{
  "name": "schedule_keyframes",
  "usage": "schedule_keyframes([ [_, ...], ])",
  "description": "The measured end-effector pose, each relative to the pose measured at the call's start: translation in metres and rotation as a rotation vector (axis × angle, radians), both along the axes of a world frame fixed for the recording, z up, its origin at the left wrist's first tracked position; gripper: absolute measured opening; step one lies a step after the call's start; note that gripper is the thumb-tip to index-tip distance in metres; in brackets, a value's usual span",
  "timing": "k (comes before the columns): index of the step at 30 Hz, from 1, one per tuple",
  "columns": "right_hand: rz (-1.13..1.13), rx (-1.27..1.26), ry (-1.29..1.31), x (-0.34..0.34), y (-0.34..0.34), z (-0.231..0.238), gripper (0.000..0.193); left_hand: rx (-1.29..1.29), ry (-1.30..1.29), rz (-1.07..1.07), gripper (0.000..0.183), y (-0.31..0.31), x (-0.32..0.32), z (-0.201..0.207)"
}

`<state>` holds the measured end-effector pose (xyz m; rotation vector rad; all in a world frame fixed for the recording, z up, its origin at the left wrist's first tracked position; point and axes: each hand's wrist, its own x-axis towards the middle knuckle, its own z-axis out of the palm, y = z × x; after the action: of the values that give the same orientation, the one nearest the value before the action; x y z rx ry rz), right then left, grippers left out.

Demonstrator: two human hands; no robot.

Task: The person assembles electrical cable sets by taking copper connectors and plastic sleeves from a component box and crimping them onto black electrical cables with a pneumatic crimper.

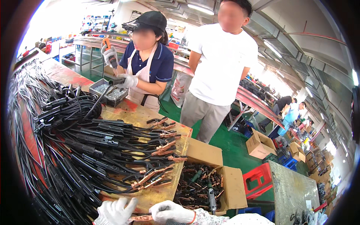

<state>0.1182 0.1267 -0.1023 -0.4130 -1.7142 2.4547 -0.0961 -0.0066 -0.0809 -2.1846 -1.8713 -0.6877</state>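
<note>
My left hand [115, 212], in a white glove, is at the lower edge with its thumb spread away from the fingers; its lower part is cut off. Beside it, my right hand [170, 212], also gloved, is closed on the end of a copper-jawed electrode holder [141, 218]. The rest of that holder runs toward my left hand and is partly hidden. Ahead on the table lie several black electrode holders [99, 140] with copper jaws [163, 148] pointing right and cables trailing left.
An open cardboard box [233, 187] of copper-jawed parts, with a power screwdriver [212, 197], stands right of the table [183, 144]. Across it, a co-worker holds an orange screwdriver [107, 44] over a tray of screws [100, 83]. Another person stands nearby. A red stool [258, 180] is further right.
</note>
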Motion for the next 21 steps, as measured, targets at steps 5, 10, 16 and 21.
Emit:
schedule_keyframes([
  [5,0.020,-0.218,-0.047,0.003,0.001,-0.025,0.017,-0.200,0.197,-0.073,0.022,-0.002,-0.004,-0.009],
  [10,0.026,-0.303,-0.080,0.009,0.002,-0.032,0.018,-0.145,0.341,-0.171,0.012,-0.005,-0.011,-0.019],
  [16,-0.012,0.000,-0.110,0.002,0.003,-0.027,0.037,-0.134,0.364,-0.186,0.013,-0.006,-0.011,-0.027],
  [21,0.099,0.501,-0.102,-0.007,0.005,-0.005,0.058,-0.091,0.340,-0.168,0.014,-0.005,-0.007,-0.019],
])
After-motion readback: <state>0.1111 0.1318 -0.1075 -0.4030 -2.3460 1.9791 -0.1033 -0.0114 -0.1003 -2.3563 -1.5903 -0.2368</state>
